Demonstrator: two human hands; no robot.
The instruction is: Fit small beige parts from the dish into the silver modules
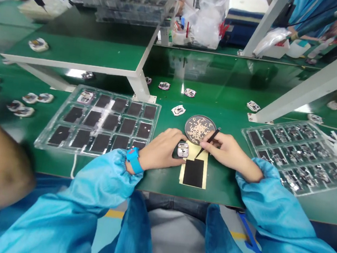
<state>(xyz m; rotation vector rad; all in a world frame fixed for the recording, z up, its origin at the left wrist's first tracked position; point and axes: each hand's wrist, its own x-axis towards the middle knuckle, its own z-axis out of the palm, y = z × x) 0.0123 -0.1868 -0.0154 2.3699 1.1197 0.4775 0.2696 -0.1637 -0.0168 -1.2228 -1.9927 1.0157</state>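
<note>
My left hand (pixel 166 148) curls around a small white device housing (pixel 183 150), thumb and fingers at its edges. In my right hand (pixel 225 151) is a pair of black tweezers (pixel 209 142), pinched between thumb and fingers. The tips point down at the upper edge of a black square sheet (pixel 193 173). That sheet lies on yellowish backing paper (pixel 203 184). Just beyond both hands sits a round dark dish (pixel 188 123) holding many tiny beige pieces. Whether the tips grip anything is too small to tell.
A clear tray with dark square pockets (pixel 41 138) lies to the left, another tray with metallic parts (pixel 299 194) to the right. Similar housings (pixel 178 110) are scattered behind. A raised green shelf (pixel 89 48) and a slanted white post (pixel 310 81) stand behind. Another person's arm (pixel 0 160) is at far left.
</note>
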